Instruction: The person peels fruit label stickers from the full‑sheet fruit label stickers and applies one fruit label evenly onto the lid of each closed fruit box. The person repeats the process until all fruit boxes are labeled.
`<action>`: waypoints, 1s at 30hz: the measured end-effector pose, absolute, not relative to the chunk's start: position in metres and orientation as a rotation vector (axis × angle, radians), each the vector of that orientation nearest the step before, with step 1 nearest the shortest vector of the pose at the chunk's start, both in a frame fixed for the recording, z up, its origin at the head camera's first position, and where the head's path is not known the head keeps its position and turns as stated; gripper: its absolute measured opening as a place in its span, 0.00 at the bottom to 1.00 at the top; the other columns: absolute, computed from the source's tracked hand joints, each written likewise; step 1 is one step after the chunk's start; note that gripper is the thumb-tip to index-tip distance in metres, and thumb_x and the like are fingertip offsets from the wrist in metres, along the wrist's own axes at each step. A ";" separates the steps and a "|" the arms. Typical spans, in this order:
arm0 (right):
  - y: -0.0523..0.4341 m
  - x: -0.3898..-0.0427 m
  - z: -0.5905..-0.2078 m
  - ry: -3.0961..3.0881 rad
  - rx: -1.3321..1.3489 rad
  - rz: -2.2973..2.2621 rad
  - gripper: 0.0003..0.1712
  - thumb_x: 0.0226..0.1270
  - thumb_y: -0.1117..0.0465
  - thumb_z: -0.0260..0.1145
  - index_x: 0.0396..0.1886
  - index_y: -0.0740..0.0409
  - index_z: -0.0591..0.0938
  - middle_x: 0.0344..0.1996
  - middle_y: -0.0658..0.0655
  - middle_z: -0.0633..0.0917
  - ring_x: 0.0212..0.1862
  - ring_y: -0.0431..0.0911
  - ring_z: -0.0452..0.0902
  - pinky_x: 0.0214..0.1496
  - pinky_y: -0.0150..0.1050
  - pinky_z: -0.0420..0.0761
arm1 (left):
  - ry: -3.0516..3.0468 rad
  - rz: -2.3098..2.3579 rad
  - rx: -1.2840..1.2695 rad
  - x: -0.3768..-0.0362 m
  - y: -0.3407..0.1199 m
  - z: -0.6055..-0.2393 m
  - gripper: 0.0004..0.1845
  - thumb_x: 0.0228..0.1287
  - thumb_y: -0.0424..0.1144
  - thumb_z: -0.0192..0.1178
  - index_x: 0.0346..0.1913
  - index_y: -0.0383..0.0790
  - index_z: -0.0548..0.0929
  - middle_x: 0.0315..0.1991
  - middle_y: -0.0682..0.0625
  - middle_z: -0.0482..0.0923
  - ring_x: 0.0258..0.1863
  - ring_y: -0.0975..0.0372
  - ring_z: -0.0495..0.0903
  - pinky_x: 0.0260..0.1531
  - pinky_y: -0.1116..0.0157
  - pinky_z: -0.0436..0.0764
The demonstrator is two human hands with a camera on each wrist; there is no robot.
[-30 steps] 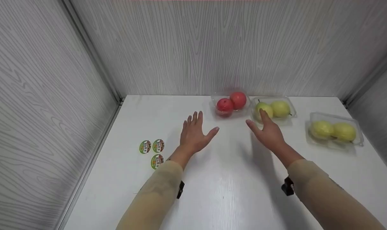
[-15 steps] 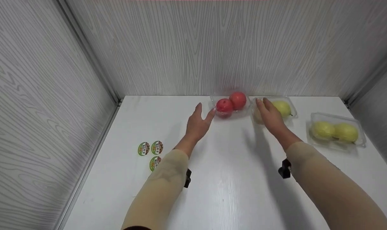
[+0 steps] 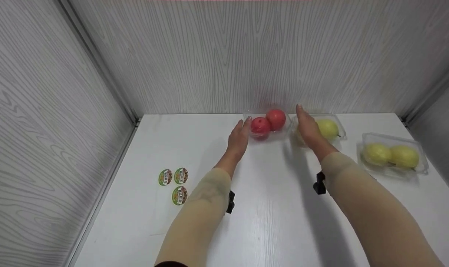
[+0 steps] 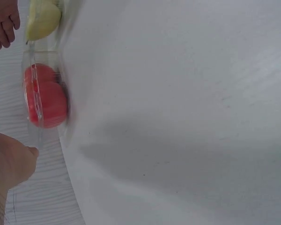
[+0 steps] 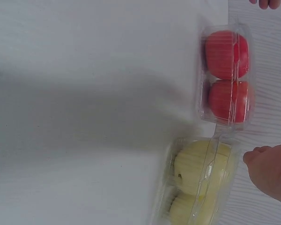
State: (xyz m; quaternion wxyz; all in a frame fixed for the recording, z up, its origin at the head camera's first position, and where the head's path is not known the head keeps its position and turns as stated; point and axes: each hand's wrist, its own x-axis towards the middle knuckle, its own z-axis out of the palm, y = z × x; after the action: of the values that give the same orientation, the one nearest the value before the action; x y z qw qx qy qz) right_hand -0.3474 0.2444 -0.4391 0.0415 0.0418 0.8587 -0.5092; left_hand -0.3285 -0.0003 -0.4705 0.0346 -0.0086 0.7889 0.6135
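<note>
A clear plastic box [image 3: 283, 130] with two red apples [image 3: 267, 122] stands at the back of the white table [image 3: 268, 207]. My left hand [image 3: 240, 135] reaches its left side with straight fingers, the tips at the box's edge; whether they touch it I cannot tell. My right hand [image 3: 306, 124], fingers also straight, stands on the box's right side, in front of a second clear box with yellow pears [image 3: 327, 128]. The right wrist view shows both boxes, apples [image 5: 227, 77] and pears [image 5: 201, 180], side by side. Neither hand holds anything.
A third clear box with two yellow pears [image 3: 393, 155] sits at the right. Three round green stickers [image 3: 174, 181] lie at the left of the table. Grey wood-grain walls [image 3: 224, 55] close in the back and both sides.
Both hands have moved forward over the table, from its middle to either side of the apple box. The boxes and stickers have not moved.
</note>
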 end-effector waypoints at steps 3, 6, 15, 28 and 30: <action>0.240 -0.350 -0.446 2.724 0.081 -1.444 0.53 0.81 0.27 0.33 0.86 0.62 0.54 0.84 0.64 0.56 0.85 0.58 0.45 0.85 0.52 0.45 | 2.378 1.922 -0.040 -0.331 0.003 -0.472 0.49 0.78 0.72 0.33 0.84 0.36 0.57 0.84 0.43 0.57 0.84 0.52 0.53 0.81 0.54 0.53; 0.234 -0.352 -0.452 2.814 0.000 -1.280 0.49 0.83 0.31 0.37 0.85 0.64 0.55 0.82 0.67 0.60 0.83 0.63 0.51 0.83 0.56 0.50 | 2.351 1.925 -0.043 -0.332 0.006 -0.475 0.48 0.78 0.71 0.32 0.84 0.37 0.58 0.84 0.44 0.57 0.84 0.52 0.52 0.81 0.53 0.53; 0.223 -0.354 -0.459 2.961 -0.213 -0.677 0.51 0.83 0.29 0.40 0.84 0.65 0.57 0.82 0.73 0.55 0.83 0.68 0.46 0.83 0.61 0.47 | 2.522 1.684 0.069 -0.331 0.016 -0.484 0.42 0.80 0.66 0.40 0.82 0.38 0.63 0.81 0.44 0.65 0.81 0.52 0.61 0.78 0.53 0.60; 0.229 -0.349 -0.468 2.988 -0.286 -0.457 0.37 0.86 0.49 0.44 0.83 0.68 0.59 0.80 0.77 0.58 0.83 0.68 0.47 0.83 0.62 0.44 | 2.992 0.989 0.417 -0.319 0.023 -0.493 0.40 0.75 0.61 0.55 0.80 0.40 0.65 0.75 0.43 0.70 0.72 0.46 0.72 0.67 0.46 0.75; 0.230 -0.348 -0.469 2.991 -0.300 -0.451 0.37 0.86 0.50 0.43 0.82 0.70 0.59 0.79 0.78 0.58 0.83 0.69 0.47 0.83 0.62 0.44 | 3.001 0.888 0.409 -0.319 0.022 -0.493 0.42 0.75 0.62 0.54 0.82 0.40 0.64 0.79 0.44 0.66 0.76 0.45 0.67 0.72 0.47 0.70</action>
State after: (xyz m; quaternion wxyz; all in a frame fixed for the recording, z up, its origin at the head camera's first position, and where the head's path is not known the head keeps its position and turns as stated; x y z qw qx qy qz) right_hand -0.3477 0.2302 -0.4691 0.0510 -0.0987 0.9827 -0.1482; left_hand -0.3188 0.0225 -0.4929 -0.0073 0.1296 0.9508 0.2812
